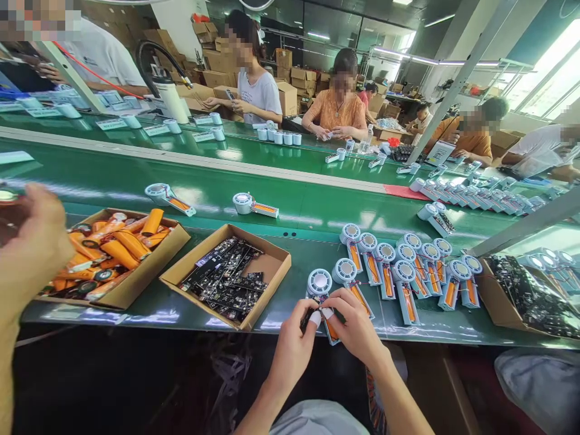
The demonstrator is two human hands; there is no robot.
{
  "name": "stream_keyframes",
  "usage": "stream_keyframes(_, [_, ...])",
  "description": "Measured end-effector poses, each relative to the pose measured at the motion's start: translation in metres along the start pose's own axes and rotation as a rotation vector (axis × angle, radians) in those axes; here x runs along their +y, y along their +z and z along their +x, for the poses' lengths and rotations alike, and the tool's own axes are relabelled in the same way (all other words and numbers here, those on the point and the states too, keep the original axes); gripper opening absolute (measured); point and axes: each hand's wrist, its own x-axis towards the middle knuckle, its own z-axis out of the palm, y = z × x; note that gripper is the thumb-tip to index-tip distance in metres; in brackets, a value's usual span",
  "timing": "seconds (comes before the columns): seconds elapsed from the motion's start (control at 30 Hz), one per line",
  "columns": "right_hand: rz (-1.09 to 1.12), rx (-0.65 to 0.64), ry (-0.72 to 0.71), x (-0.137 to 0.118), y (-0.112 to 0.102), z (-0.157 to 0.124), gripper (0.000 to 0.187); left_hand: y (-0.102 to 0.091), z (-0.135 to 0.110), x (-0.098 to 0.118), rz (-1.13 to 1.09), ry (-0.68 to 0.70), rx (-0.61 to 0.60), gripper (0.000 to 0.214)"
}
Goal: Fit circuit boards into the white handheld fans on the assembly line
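Both my hands work at the near edge of the green bench. My left hand [293, 347] and my right hand [356, 326] are closed in a pinch on the lower part of an open fan unit [319, 282], a white round head with an orange battery in its handle. A small dark part sits between my fingertips. One fingertip wears white tape. Several similar fan units [408, 272] lie in rows just right of my hands.
A cardboard box of black circuit boards [272, 266] stands left of my hands, and a box of orange batteries [136, 284] further left. A co-worker's hand [31, 254] is at the far left. Another box [498, 302] is at the right. People sit across the green conveyor [136, 175].
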Motion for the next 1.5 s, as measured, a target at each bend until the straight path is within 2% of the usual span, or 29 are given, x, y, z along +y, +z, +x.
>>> stream_keyframes(0.13, [-0.062, 0.109, 0.038, -0.003, 0.008, 0.001, 0.015, 0.002, -0.007, -0.003, -0.024, 0.004, 0.098, 0.025])
stream_keyframes(0.3, [-0.281, 0.162, -0.002, -0.009, 0.016, 0.000, 0.018, 0.003, -0.011, -0.004, 0.014, 0.017, 0.070, 0.021])
stream_keyframes(0.4, [-0.405, 0.127, -0.046, -0.014, 0.014, 0.001, 0.021, 0.004, -0.013, -0.008, 0.062, 0.081, 0.097, 0.024])
stream_keyframes(0.53, [-0.520, 0.011, -0.135, -0.018, 0.010, 0.002, 0.022, 0.005, -0.014, -0.015, 0.097, 0.164, 0.142, 0.029])
stream_keyframes(0.6, [-0.485, -0.005, -0.141, -0.016, 0.008, 0.003, 0.022, 0.004, -0.014, -0.016, 0.058, 0.121, 0.111, 0.028])
stream_keyframes(0.77, [-0.191, 0.042, -0.045, -0.006, 0.008, 0.003, 0.023, -0.003, -0.009, -0.014, -0.160, -0.058, -0.011, 0.023])
stream_keyframes(0.97, [-0.188, 0.171, -0.037, -0.003, 0.021, -0.004, 0.023, -0.003, -0.008, -0.015, -0.162, -0.041, 0.011, 0.023])
stream_keyframes(1.1, [-0.149, 0.270, 0.057, -0.006, 0.032, -0.009, 0.023, -0.002, -0.009, -0.016, -0.154, -0.026, -0.011, 0.024])
stream_keyframes(1.2, [0.019, 0.217, 0.157, -0.005, 0.028, -0.007, 0.018, -0.006, -0.007, -0.016, -0.090, 0.026, -0.025, 0.028])
stream_keyframes(1.33, [0.260, 0.013, 0.226, 0.000, 0.010, 0.002, 0.018, -0.018, -0.001, -0.015, -0.056, 0.056, -0.132, 0.030])
stream_keyframes(1.4, [0.286, -0.035, 0.231, 0.001, 0.005, 0.005, 0.017, -0.022, 0.003, -0.015, -0.054, 0.068, -0.181, 0.031])
stream_keyframes(1.5, [0.246, -0.016, 0.243, -0.001, 0.003, 0.006, 0.016, -0.026, 0.007, -0.017, -0.028, 0.111, -0.212, 0.030])
